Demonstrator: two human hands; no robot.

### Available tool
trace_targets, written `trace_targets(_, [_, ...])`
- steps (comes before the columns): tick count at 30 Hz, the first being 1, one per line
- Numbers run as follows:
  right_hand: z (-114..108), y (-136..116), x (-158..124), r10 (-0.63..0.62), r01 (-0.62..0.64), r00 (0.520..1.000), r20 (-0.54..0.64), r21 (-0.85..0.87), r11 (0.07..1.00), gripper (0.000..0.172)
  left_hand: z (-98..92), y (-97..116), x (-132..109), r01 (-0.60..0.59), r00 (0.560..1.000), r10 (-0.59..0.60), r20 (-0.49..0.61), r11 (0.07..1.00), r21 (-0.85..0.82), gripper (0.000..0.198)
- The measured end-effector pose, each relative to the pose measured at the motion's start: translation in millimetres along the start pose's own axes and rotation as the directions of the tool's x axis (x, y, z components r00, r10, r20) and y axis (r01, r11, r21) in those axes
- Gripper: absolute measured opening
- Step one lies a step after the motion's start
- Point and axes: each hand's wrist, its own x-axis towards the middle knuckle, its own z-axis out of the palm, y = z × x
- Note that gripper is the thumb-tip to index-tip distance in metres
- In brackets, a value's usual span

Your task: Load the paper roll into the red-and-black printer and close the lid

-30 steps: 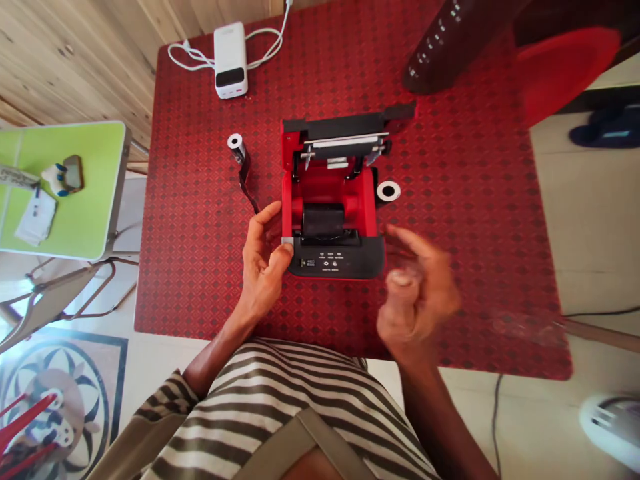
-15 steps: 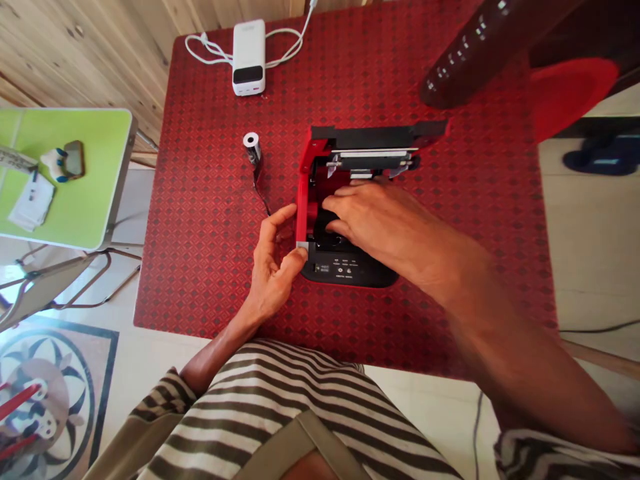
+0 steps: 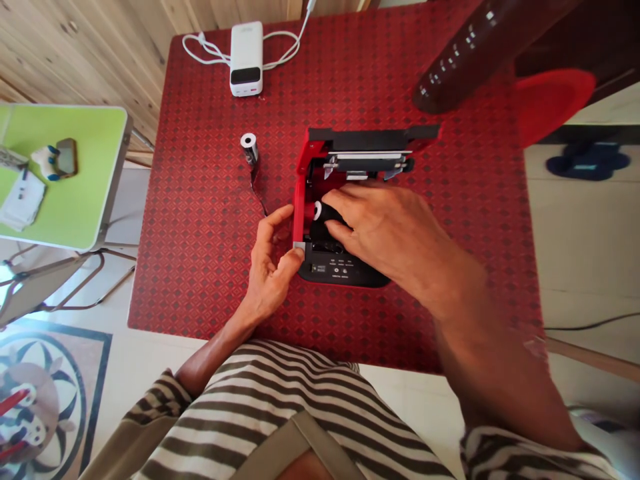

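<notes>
A red and black label printer (image 3: 345,269) stands on the table with its lid (image 3: 370,141) raised. My right hand (image 3: 395,230) is inside it, thumb and fingers closed round a black ribbon roll (image 3: 330,217) whose white core end shows at the left; the rest of the roll is under the hand. Against the printer's left wall my left hand (image 3: 273,267) grips the body, thumb on the grey front corner and index finger along the side. Another roll with a white end (image 3: 249,141) stands to the left, a dark strip of ribbon (image 3: 256,187) trailing from it towards the printer.
A white power bank (image 3: 247,57) with a looped white cable (image 3: 207,50) lies at the back of the red-covered table (image 3: 200,280). A dark shiny cylinder (image 3: 450,70) slants over the back right. A green table (image 3: 85,200) holding small items is at the left.
My right hand has shifted slightly, and the roll's white core end now shows beside its fingertips. My left hand stays on the printer's side. The whole view has shifted a little.
</notes>
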Motion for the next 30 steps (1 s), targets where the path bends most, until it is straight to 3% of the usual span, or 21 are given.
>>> trace_targets(5, [-9,-9,-11,0.018,-0.017,0.998,-0.06,0.018,1.0,0.036,-0.1,0,0,0.011,1.0,-0.011,0.006,1.0,-0.001,0.064])
trace_targets(7, [-13,-6,-27,0.038,-0.025,0.984,-0.176,0.078,0.997,0.031,-0.9,1,1,0.008,1.0,-0.008,0.016,1.0,-0.011,0.063])
trace_targets(10, [-14,5,-62,0.118,-0.011,0.909,-0.4,0.26,0.965,0.02,-2.3,1,2,0.002,1.0,-0.002,0.01,1.0,-0.02,0.062])
trace_targets(12, [-8,13,-86,0.248,-0.006,0.844,-0.476,0.453,0.891,0.023,-3.0,-1,3,-0.001,1.0,0.001,0.001,1.0,-0.013,0.061])
trace_targets(15, [18,22,-111,0.477,0.032,0.753,-0.454,0.749,0.662,0.026,-2.8,-5,5,-0.024,0.999,0.024,-0.028,1.0,-0.002,0.061])
trace_targets(17, [41,25,-121,0.559,0.031,0.739,-0.375,0.849,0.528,0.022,-2.0,-7,6,-0.038,0.997,0.038,-0.061,0.999,0.002,0.061])
trace_targets(20, [70,30,-128,0.598,0.0,0.747,-0.291,0.899,0.438,0.022,-0.8,-10,7,-0.049,0.996,0.048,-0.077,0.999,-0.009,0.062])
trace_targets(22, [81,33,-132,0.608,-0.025,0.741,-0.286,0.892,0.451,0.026,-0.4,-11,9,-0.058,0.996,0.056,-0.065,0.998,-0.028,0.062])
trace_targets(25, [85,37,-135,0.588,-0.126,0.746,-0.312,0.801,0.585,0.025,-0.4,-11,11,-0.08,0.994,0.077,-0.076,0.996,-0.04,0.061])
trace_targets(28, [88,35,-129,0.483,-0.178,0.812,-0.327,0.65,0.739,0.028,-1.0,-11,12,-0.08,0.993,0.078,-0.092,0.997,-0.023,0.064])
trace_targets(30, [91,31,-121,0.416,-0.163,0.855,-0.311,0.6,0.783,0.022,-1.5,-11,11,-0.066,0.994,0.066,-0.09,0.998,0.001,0.065])
